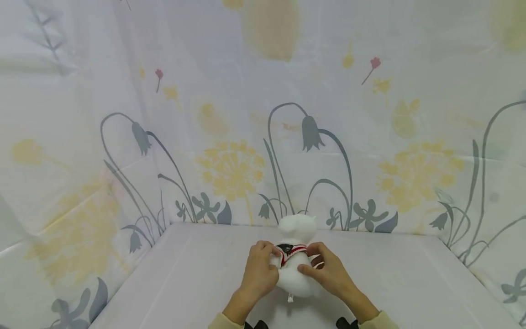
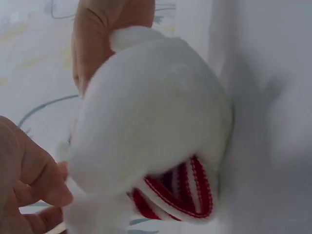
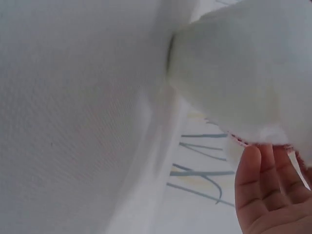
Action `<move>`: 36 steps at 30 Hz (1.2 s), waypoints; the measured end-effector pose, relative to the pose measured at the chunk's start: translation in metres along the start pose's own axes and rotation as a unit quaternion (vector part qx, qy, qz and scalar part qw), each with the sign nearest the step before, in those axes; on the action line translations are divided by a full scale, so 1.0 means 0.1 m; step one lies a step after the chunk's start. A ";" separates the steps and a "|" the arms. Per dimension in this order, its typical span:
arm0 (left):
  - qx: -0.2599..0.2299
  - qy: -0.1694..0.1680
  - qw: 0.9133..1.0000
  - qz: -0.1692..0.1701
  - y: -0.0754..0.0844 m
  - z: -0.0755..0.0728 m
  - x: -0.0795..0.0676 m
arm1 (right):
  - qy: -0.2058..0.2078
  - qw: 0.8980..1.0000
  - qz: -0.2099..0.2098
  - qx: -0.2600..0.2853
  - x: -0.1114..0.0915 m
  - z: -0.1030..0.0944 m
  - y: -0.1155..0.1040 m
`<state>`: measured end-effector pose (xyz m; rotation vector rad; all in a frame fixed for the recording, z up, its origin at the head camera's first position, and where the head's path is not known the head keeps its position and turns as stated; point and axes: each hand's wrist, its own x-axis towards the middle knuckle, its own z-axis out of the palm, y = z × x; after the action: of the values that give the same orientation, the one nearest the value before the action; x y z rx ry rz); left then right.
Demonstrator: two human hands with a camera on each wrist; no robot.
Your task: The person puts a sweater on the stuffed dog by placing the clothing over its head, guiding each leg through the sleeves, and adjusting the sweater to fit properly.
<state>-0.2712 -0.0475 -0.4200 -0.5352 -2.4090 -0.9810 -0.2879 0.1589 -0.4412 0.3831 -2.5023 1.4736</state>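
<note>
A white plush toy (image 1: 297, 276) with a rounded head sits upright on the white table. Round its neck goes a red, white and black knitted scarf (image 1: 297, 249), whose striped piece (image 2: 192, 190) shows in the left wrist view. My left hand (image 1: 260, 269) grips the toy's left side at the scarf, fingers bent. On the other side my right hand (image 1: 330, 272) holds the toy, thumb on the body and fingers by the scarf. In the right wrist view the right fingers (image 3: 248, 180) reach the scarf's edge; what their tips pinch is hidden.
A small white tag (image 1: 290, 298) hangs at the toy's base. The white table surface (image 1: 197, 269) spreads to both sides. Behind it hangs a flower-printed curtain (image 1: 234, 114), which also runs along the left and right. Black straps (image 1: 347, 323) sit at both wrists.
</note>
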 end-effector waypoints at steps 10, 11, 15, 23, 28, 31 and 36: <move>0.119 0.072 0.985 0.103 -0.02 0.09 -0.03 | -0.019 0.999 -0.029 0.001 -0.02 0.05 -0.03; 0.113 0.068 0.986 0.099 -0.02 0.09 -0.03 | -0.021 0.999 -0.029 0.003 -0.02 0.05 -0.03; 0.100 0.066 0.989 0.089 -0.03 0.08 -0.03 | -0.040 0.998 -0.036 0.015 0.00 0.04 0.01; 0.096 0.090 0.987 0.094 -0.04 0.07 -0.02 | -0.061 0.995 -0.059 0.045 0.04 0.11 0.06; 0.045 0.079 0.988 0.125 -0.05 0.08 -0.02 | -0.045 0.993 -0.102 0.030 0.03 0.19 0.01; 0.036 0.075 0.987 0.138 -0.06 0.08 -0.02 | -0.037 0.989 -0.141 0.015 0.01 0.20 -0.03; 0.055 0.042 0.986 0.149 -0.09 0.09 -0.03 | -0.015 0.976 -0.217 0.000 -0.01 0.22 -0.04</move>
<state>-0.2762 -0.0470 -0.4321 -0.7714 -2.2116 -0.7223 -0.2862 0.1378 -0.4483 0.8907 -2.2447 1.2953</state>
